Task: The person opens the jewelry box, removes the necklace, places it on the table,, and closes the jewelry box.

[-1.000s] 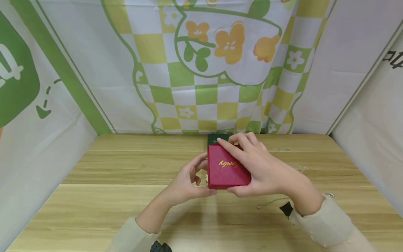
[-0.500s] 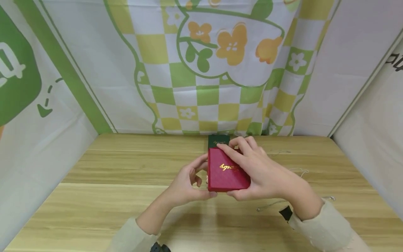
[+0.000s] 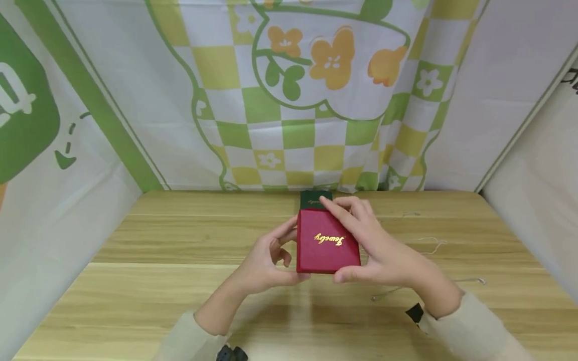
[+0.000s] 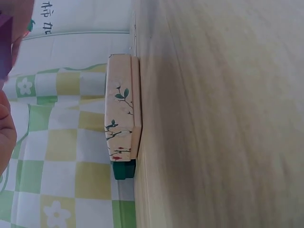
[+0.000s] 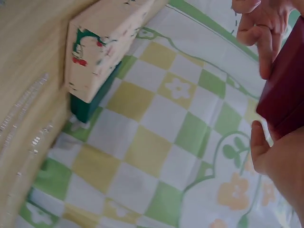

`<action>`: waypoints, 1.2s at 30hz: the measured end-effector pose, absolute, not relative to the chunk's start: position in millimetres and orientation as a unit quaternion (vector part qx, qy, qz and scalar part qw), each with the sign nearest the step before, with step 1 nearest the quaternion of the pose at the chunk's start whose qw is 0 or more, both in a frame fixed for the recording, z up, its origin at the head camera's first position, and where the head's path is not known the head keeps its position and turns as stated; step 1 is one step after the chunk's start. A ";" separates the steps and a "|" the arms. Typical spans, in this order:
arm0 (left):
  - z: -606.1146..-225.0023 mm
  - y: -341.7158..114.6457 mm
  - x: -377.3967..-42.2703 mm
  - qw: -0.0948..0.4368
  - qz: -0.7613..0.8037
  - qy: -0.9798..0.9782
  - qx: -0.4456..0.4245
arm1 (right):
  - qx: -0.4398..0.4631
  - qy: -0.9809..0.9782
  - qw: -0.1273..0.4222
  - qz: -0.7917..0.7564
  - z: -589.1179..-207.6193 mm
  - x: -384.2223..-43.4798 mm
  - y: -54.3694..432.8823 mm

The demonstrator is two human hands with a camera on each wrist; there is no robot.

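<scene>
A red jewelry box [image 3: 327, 255] with gold "Jewelry" lettering, upside down from here, is held up between both hands. My left hand [image 3: 266, 263] grips its left side, thumb at the near edge and index finger toward the far corner. On the right side, my right hand [image 3: 384, 245] holds it with the thumb at the near right corner and the fingers at the far edge. In the right wrist view, the box [image 5: 287, 90] is above the table, lid side partly cut off by the frame. Below it stands a cream box with painted flowers [image 4: 118, 99], hidden in the head view.
Behind the cream box stands a dark green box [image 3: 311, 199] against the checked curtain [image 3: 266, 140]. Thin silver chains [image 3: 480, 281] lie on the wooden table [image 3: 171, 240] to the right. Dark devices [image 3: 232, 354] are worn at the wrists.
My right hand has shifted slightly right along the red jewelry box, its thumb sliding toward the near right corner, so the whole gold word now shows. The left hand keeps its grip.
</scene>
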State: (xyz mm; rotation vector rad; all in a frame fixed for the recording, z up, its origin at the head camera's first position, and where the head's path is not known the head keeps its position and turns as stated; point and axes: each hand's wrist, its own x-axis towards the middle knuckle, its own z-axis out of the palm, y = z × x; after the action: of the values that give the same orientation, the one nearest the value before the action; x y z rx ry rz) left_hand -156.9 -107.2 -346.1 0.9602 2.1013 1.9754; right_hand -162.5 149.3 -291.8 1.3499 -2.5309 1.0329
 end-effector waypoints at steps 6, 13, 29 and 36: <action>-344.8 -110.3 -158.2 0.041 0.682 0.665 0.302 | 0.412 -0.736 -0.107 0.527 -301.7 -168.9 162.2; -345.7 -108.5 -157.3 0.039 0.678 0.674 0.290 | 0.346 -0.665 -0.222 0.623 -311.4 -168.7 163.9; -346.3 -110.4 -159.3 0.072 0.672 0.673 0.299 | 0.215 -0.673 -0.180 0.684 -300.6 -169.6 143.4; -339.9 -113.0 -157.8 0.124 0.664 0.702 0.225 | 0.203 -0.709 -0.171 0.653 -306.1 -171.3 143.8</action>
State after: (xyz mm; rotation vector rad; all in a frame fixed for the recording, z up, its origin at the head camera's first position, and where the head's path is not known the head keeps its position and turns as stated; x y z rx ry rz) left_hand -157.8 -113.0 -339.9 0.6565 2.0449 1.9368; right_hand -171.3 143.8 -306.1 0.7169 -2.5079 2.3111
